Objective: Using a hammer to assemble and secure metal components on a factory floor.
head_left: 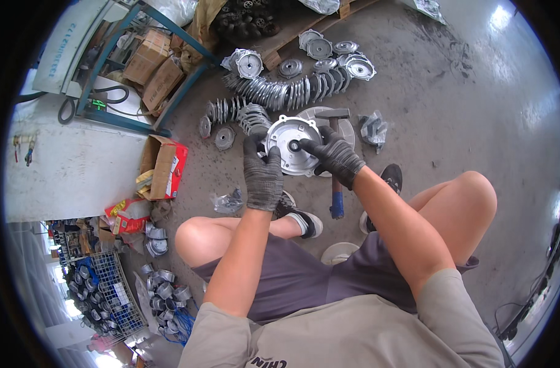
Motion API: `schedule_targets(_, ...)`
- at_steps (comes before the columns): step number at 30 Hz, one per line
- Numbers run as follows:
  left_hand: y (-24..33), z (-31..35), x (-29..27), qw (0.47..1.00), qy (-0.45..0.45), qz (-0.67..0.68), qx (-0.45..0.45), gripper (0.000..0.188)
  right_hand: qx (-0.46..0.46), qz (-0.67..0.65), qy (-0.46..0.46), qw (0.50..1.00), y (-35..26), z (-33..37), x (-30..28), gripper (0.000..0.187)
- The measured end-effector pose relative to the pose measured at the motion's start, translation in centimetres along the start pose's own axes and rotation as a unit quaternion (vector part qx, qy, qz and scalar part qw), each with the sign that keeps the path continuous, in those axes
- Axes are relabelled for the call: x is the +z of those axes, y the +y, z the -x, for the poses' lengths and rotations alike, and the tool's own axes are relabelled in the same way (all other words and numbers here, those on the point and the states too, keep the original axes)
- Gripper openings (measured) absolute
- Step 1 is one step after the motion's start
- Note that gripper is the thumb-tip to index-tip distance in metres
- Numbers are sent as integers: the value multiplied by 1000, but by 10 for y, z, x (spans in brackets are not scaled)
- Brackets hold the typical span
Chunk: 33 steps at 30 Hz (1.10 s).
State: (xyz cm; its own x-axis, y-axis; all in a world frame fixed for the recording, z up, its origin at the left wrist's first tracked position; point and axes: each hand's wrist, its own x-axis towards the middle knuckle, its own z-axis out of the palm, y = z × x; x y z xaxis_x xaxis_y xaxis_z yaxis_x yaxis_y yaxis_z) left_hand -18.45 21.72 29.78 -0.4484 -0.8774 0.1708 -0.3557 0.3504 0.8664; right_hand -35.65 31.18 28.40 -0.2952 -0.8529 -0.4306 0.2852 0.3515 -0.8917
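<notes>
A round silver metal end cover [284, 132] with lugs on its rim is held in front of me, its inner side up. My left hand [263, 176], in a dark grey knit glove, grips its left edge. My gloved right hand [339, 158] is at its right side, with a fingertip at a dark ring [294, 146] in the centre hub and the other fingers curled by the rim. Behind the cover, a hammer [333, 114] lies across a round grey disc [347, 129]. The hammer's blue handle end [337, 203] points toward me; my right hand hides part of its shaft.
Long rows of similar covers [280, 92] stand on edge on the floor ahead, with loose ones beyond. A plastic-wrapped packet [373, 130] lies right of the disc. Leftward are a red cardboard box [177, 168], a blue-framed rack [123, 124] and metal housings [164, 294].
</notes>
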Motion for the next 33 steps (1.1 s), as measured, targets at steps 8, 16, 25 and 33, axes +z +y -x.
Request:
schedule_targets(8,28,6,-13,987,-70,76,-122,42,-235,135,86,959,4,6,8,53)
schedule_targets(16,19,13,-9,980,-22,96,-175,41,-272,148,108,945,-21,29,25,42)
schedule_targets(25,96,-15,-120,974,139,153,92,36,-191,-79,35,978,-38,18,8,38)
schedule_targets(33,50,74,-384,861,465,194,-65,50,-210,315,117,918,75,-80,-65,30)
